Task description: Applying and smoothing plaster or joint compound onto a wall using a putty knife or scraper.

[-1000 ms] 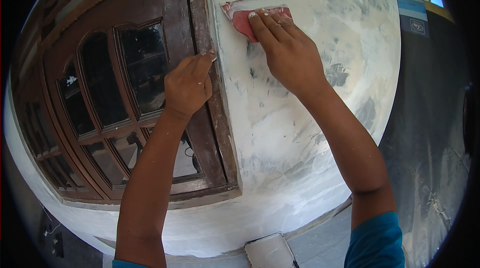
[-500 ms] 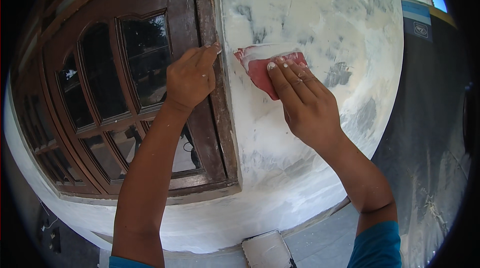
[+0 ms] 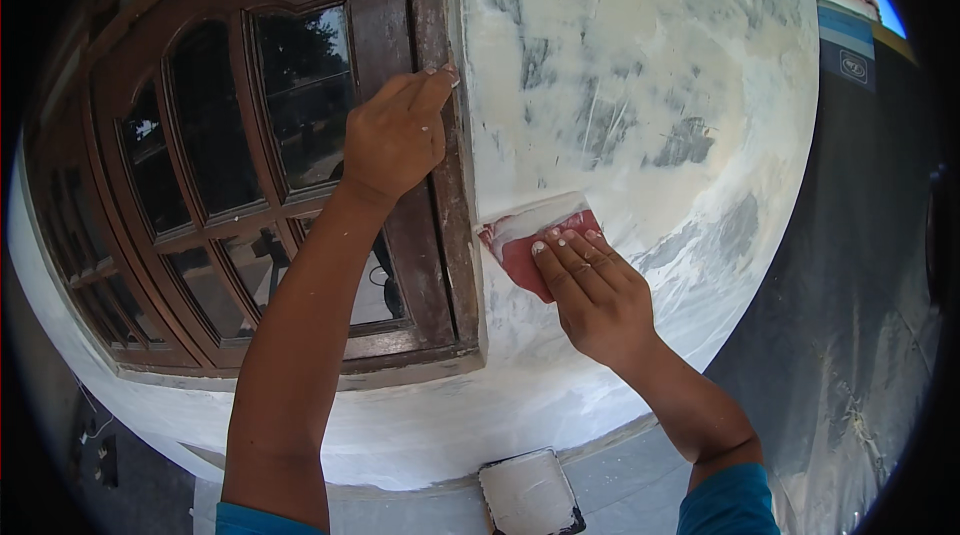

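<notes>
Red scraper [image 3: 532, 247] is pressing flat on the white filler-coated wall [image 3: 640, 85], just right of the brown window frame [image 3: 440, 235]. Right hand [image 3: 592, 293] is grasping it, fingers spread across the blade back. Left hand [image 3: 395, 135] is bracing on the frame, fingers loosely curled, holding nothing. Judgement: keep finger pressure even, blade at a shallow angle, edge off the wood. Filler tray [image 3: 530, 493] is sitting below.

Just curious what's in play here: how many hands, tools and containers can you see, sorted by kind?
Hands: 2, left hand on the window frame, right hand
Red putty scrapers: 1
Putty trays: 1
Total: 4
</notes>
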Tool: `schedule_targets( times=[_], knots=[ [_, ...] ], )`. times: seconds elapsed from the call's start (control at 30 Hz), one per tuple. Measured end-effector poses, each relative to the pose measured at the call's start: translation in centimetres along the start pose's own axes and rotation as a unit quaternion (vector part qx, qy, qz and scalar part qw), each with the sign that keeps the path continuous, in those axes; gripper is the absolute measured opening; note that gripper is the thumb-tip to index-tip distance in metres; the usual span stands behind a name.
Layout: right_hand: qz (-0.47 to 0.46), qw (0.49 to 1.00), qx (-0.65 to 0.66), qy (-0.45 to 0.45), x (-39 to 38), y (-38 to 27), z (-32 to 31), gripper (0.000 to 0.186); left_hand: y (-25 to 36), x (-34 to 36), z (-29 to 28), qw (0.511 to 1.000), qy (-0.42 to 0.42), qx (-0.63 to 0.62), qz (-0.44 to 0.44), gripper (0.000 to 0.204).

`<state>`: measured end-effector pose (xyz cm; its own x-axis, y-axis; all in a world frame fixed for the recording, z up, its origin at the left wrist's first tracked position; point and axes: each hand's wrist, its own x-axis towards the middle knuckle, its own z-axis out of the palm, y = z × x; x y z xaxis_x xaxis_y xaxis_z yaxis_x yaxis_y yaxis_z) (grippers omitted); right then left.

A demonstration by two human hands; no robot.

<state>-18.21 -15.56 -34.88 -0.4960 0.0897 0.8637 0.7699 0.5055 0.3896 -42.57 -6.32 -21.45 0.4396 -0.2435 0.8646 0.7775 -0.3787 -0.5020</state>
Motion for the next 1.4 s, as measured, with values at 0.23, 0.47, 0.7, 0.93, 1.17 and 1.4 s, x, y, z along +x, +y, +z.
schedule_targets(
  times=[0.23, 0.47, 0.7, 0.93, 1.17, 1.4],
  knots=[
    [0.001, 0.993, -0.1, 0.059, 6.9, 4.3, 1.0, 0.043, -0.1, 0.0, 0.3, 1.0, 0.019, -0.002, -0.003, 0.039],
    [-0.026, 0.998, -0.049, -0.002, 0.8, 1.7, 1.8, 0.043, 0.0, -0.1, 0.3, 1.0, 0.0, -0.004, -0.002, 0.042],
    [-0.103, 0.987, -0.104, 0.06, 6.2, 4.2, 1.2, 0.043, -0.6, -0.3, 0.5, 0.999, 0.027, -0.03, 0.009, 0.045],
    [-0.142, 0.981, -0.131, 0.003, 5.7, 4.9, 4.1, 0.042, -1.8, -0.2, 0.5, 0.997, 0.034, -0.056, 0.041, 0.042],
    [-0.108, 0.985, -0.079, -0.109, -0.7, 2.0, 1.8, 0.045, -1.8, -0.4, 0.4, 0.996, 0.014, -0.083, 0.034, 0.047],
    [-0.041, 0.998, -0.052, 0.016, 5.0, 3.3, -4.2, 0.04, -1.6, -0.3, 0.1, 0.996, 0.011, -0.082, 0.038, 0.045]
  ],
)
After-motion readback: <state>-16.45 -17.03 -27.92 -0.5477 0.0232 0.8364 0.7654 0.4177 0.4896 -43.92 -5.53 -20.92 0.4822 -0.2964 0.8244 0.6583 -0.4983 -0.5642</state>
